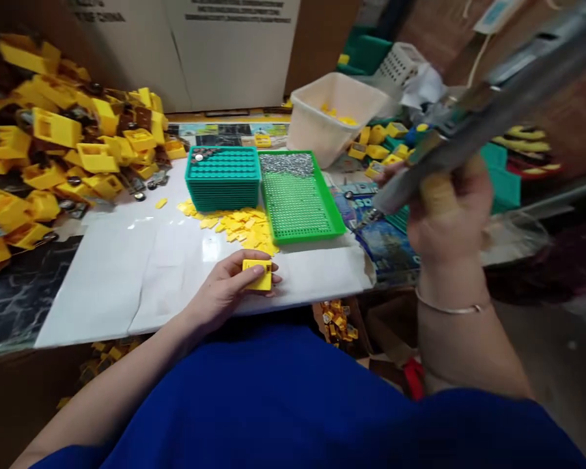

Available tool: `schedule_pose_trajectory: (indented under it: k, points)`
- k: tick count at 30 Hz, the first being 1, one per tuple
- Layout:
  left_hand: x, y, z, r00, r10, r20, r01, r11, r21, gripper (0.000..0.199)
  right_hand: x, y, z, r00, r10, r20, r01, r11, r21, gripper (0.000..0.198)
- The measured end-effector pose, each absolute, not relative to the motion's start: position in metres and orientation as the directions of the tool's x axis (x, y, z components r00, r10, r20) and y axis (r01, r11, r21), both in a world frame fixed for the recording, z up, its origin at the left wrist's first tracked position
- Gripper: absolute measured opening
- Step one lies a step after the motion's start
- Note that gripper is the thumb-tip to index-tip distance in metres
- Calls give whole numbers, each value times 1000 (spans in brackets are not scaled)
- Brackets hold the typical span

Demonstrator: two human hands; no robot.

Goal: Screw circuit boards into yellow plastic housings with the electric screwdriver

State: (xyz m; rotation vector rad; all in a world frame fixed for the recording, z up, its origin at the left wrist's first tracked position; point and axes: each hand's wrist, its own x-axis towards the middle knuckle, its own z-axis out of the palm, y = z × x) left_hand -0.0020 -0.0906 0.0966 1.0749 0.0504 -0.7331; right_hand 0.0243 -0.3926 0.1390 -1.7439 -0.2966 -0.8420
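My left hand [227, 280] rests at the front edge of the white-covered table, closed round a small yellow plastic case [260, 280], with the thumb lying across its face. Raised on the right, my right hand [449, 208] is wrapped round a grey power screwdriver [434, 150]. The tool is smeared by motion, and its bit points down and left toward the table. Just beyond my left hand lie loose flat yellow pieces [244, 228]. Behind them are a stack of teal trays [222, 179] and a bright green tray [339, 225] with small silver screws [288, 164] at its far end.
Yellow cases with metal parts form a large heap [53, 143] on the left. At the back stands a white tub [317, 127] holding yellow bits, with more yellow cases [376, 146] beside it. A box of yellow parts [339, 322] sits below the table edge.
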Motion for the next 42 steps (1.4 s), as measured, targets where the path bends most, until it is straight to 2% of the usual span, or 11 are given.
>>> schedule_pose_trajectory:
  k: [4, 7, 10, 14, 16, 20, 24, 29, 34, 38, 42]
  points:
    - [3, -106, 96, 758, -504, -413, 570, 204, 796, 30, 34, -368, 152, 819, -176, 547, 527, -149, -837, 37]
    - [7, -115, 94, 758, -495, -425, 565, 174, 806, 31, 41, -351, 155, 863, -190, 468, 443, -162, -882, 35]
    - [10, -120, 94, 766, -491, -415, 548, 161, 821, 30, 50, -345, 145, 858, -221, 464, 424, -205, -882, 33]
    - [11, -121, 95, 771, -492, -405, 532, 149, 833, 27, 57, -347, 127, 860, -268, 435, 329, -361, -873, 51]
    - [11, -121, 94, 771, -494, -403, 525, 133, 841, 26, 56, -349, 123, 849, -267, 455, 366, -322, -873, 55]
    - [11, -120, 91, 774, -503, -385, 503, 119, 856, 23, 51, -348, 126, 826, -297, 480, 442, -190, -877, 49]
    - [11, -120, 92, 779, -490, -391, 507, 124, 853, 22, 52, -347, 126, 776, -374, 509, 422, -292, -858, 52]
    - [10, -120, 94, 775, -492, -396, 519, 138, 843, 21, 59, -348, 109, 819, -341, 460, 320, -395, -861, 55]
    - [11, -119, 95, 777, -481, -407, 527, 142, 838, 23, 62, -347, 101, 794, -361, 490, 342, -402, -850, 59]
    - [11, -118, 94, 780, -479, -403, 526, 153, 837, 23, 63, -347, 100, 826, -373, 422, 231, -460, -858, 58]
    - [10, -119, 94, 774, -485, -407, 532, 150, 833, 22, 61, -348, 101, 829, -329, 451, 271, -468, -841, 63]
